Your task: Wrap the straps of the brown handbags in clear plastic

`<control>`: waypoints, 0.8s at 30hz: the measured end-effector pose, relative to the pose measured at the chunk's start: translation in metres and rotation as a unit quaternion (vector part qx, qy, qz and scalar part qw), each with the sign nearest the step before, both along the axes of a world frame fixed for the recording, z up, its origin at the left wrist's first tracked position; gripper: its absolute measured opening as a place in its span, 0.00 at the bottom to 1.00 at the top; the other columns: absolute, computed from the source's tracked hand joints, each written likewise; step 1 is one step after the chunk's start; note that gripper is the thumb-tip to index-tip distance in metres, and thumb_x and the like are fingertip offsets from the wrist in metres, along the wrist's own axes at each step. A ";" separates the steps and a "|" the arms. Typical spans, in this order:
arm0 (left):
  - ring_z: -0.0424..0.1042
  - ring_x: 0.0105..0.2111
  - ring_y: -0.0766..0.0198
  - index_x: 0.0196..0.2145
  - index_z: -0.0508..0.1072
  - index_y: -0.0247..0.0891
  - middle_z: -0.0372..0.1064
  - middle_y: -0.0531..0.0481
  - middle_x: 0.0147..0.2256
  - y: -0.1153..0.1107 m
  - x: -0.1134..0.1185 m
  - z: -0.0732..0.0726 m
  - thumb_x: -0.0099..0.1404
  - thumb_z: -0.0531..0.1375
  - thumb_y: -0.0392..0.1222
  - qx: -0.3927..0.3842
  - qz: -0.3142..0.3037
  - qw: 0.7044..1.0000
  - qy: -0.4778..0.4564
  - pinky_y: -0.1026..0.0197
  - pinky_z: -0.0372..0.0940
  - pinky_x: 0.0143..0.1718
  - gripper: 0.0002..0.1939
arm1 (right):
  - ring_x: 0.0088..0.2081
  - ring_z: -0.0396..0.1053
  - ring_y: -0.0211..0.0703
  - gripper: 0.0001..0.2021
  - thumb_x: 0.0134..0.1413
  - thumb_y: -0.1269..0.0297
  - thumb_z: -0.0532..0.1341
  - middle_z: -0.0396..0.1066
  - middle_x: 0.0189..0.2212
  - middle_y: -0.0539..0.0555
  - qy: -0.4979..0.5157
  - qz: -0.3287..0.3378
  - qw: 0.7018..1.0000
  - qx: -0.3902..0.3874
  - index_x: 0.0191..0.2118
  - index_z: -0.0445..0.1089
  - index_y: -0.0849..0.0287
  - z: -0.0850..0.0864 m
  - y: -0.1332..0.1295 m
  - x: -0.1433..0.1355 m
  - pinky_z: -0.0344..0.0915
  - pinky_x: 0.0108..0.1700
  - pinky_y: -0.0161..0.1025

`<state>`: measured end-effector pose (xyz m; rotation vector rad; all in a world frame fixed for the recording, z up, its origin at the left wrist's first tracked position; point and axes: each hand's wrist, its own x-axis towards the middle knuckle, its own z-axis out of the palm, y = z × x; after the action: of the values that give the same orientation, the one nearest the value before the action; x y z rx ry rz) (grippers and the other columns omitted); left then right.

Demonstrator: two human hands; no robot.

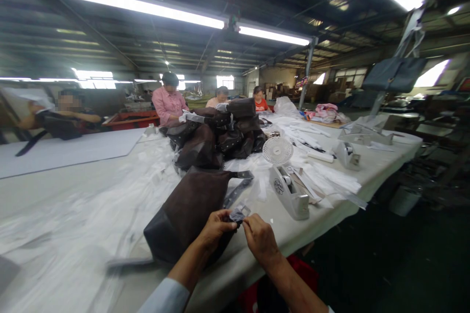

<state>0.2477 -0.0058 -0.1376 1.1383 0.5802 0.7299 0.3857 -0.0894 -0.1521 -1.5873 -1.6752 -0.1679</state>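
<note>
Left hand [216,230]: holding a small plastic-wrapped piece [238,213] between thumb and fingers. Right hand [261,240]: thumb and fingertips drawn into a narrow pinch on the right end of the same piece; exact contact partly hidden. Piece looks grey and dark under clear film; detail too small to read. Both hands are just above the near edge of the cloth-covered table [323,220].

Brown bag [189,205]: lies on the table by the near edge, directly beyond the left forearm, which overlaps its lower right part in view. A dark strap [238,190] with metal dots runs off its upper right end. A second strap [134,265], blurred, lies at its lower left.

Right of the bag, toward the near edge: tape dispenser [288,193], with a small white fan [278,150] just behind it. Second dispenser [347,155] sits farther along the same edge, toward the right corner; white strips [299,132] are spread beside it.

Mid-table, beyond the brown bag: heap of dark bags [205,144]. Person in pink [167,106] stands at the far edge behind the heap. Another person [88,116] at the far left handles a dark item [62,125] above a pale sheet [81,150].
</note>
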 end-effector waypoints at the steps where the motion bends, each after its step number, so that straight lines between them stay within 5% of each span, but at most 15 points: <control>1: 0.68 0.25 0.66 0.31 0.77 0.30 0.74 0.46 0.27 0.001 0.000 -0.002 0.40 0.70 0.35 0.002 -0.005 1.000 -0.002 0.64 0.61 0.30 0.17 | 0.32 0.68 0.45 0.10 0.57 0.73 0.51 0.68 0.28 0.57 -0.007 0.003 1.000 -0.003 0.32 0.68 0.60 0.000 0.000 0.000 0.62 0.34 0.38; 13: 0.71 0.29 0.62 0.32 0.77 0.32 0.76 0.46 0.29 -0.005 0.000 -0.007 0.39 0.69 0.34 -0.009 0.032 0.999 -0.004 0.62 0.62 0.34 0.17 | 0.23 0.64 0.40 0.08 0.45 0.76 0.52 0.65 0.21 0.52 -0.042 -0.084 0.996 -0.008 0.23 0.62 0.57 -0.008 0.011 -0.013 0.54 0.26 0.36; 17: 0.71 0.27 0.63 0.31 0.77 0.31 0.75 0.47 0.28 -0.005 0.001 -0.008 0.38 0.69 0.33 -0.019 0.071 0.997 0.007 0.62 0.62 0.33 0.18 | 0.24 0.64 0.42 0.09 0.45 0.76 0.52 0.64 0.20 0.52 -0.021 -0.037 0.999 -0.012 0.23 0.62 0.57 -0.021 0.000 -0.031 0.56 0.26 0.37; 24: 0.70 0.27 0.63 0.32 0.77 0.31 0.75 0.47 0.27 -0.003 0.001 -0.010 0.39 0.69 0.32 -0.009 0.049 0.999 -0.003 0.62 0.62 0.32 0.17 | 0.35 0.68 0.45 0.11 0.59 0.72 0.49 0.69 0.31 0.59 0.009 -0.010 0.999 0.031 0.41 0.67 0.62 -0.014 0.000 -0.013 0.64 0.37 0.39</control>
<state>0.2487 -0.0092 -0.1478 1.0963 0.6400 0.8101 0.3724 -0.0895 -0.1663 -1.5565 -1.6249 -0.2122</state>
